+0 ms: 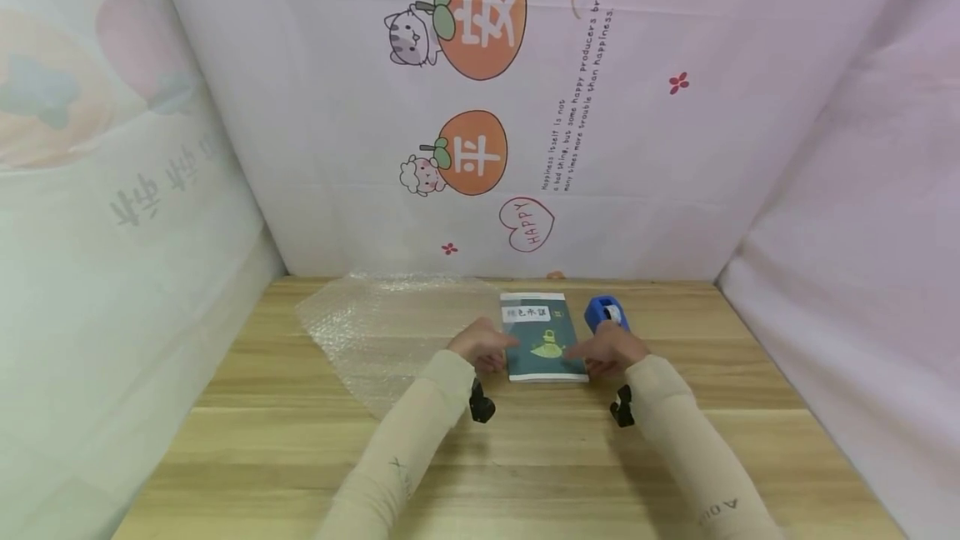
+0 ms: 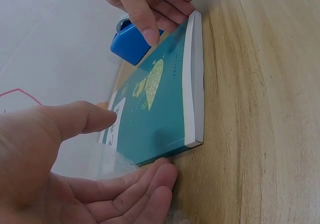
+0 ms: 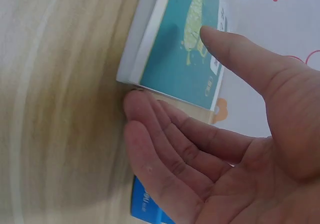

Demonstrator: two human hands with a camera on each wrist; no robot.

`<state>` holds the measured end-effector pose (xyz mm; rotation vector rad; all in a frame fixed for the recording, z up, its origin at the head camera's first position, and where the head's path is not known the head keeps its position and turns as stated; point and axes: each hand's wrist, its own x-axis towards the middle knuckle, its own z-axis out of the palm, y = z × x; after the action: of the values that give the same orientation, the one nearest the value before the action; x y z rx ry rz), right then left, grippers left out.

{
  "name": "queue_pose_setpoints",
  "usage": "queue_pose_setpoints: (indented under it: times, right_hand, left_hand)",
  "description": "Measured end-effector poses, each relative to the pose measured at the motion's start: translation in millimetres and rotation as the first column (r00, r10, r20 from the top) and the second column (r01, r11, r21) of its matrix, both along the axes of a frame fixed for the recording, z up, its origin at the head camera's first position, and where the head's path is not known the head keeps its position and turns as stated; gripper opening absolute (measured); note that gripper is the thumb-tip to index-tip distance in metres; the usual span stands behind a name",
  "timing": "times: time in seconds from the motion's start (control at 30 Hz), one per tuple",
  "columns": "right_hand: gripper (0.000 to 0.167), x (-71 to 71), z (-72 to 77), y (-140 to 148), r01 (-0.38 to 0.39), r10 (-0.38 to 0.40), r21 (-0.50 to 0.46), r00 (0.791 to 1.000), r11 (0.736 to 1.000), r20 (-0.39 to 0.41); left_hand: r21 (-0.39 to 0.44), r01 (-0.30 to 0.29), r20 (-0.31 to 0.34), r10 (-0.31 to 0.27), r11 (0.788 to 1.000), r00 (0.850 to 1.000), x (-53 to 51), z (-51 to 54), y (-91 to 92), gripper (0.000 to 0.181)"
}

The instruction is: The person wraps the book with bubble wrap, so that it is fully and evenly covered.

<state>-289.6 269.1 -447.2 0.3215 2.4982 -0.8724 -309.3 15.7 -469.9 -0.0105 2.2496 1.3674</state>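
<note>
A teal book (image 1: 543, 361) with white edges and a yellow-green leaf-like print lies flat on the wooden table. At its left side is my left hand (image 1: 483, 343), fingers beside the book's edge and thumb raised above the cover in the left wrist view. On the other side my right hand (image 1: 611, 346) has its fingers low along the book's right edge, thumb over the cover (image 3: 175, 48). Neither hand is curled round the book; whether the fingertips touch it I cannot tell. Clear bubble wrap (image 1: 375, 332) spreads left of the book, its edge by my left hand.
A blue tape dispenser (image 1: 597, 312) stands just behind my right hand, right of the book. Printed cloth walls (image 1: 337, 148) rise behind the table and on both sides. The wooden table (image 1: 540, 473) stretches toward the front.
</note>
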Motion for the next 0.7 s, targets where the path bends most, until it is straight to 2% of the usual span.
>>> queue_pose_setpoints:
  times: [0.33,0.53,0.7]
  right_hand:
    - [0.046,-0.5,-13.9,0,0.078,-0.078,-0.016,0.997,0.997,-0.014]
    - [0.048,0.7,-17.4,3,0.092,-0.093,-0.036,0.996,0.995,-0.015]
    - [0.050,2.3,-18.2,4,0.101,-0.102,-0.047,0.995,0.994,-0.008]
  left_hand:
    - [0.025,-0.033,0.047,0.031,0.999,0.998,-1.2,-2.7,4.1,0.032]
    - [0.027,-0.013,0.064,0.011,1.000,0.998,-2.3,-4.4,3.9,0.022]
    - [0.076,0.000,0.078,-0.006,0.997,0.997,-2.5,-5.8,2.1,0.019]
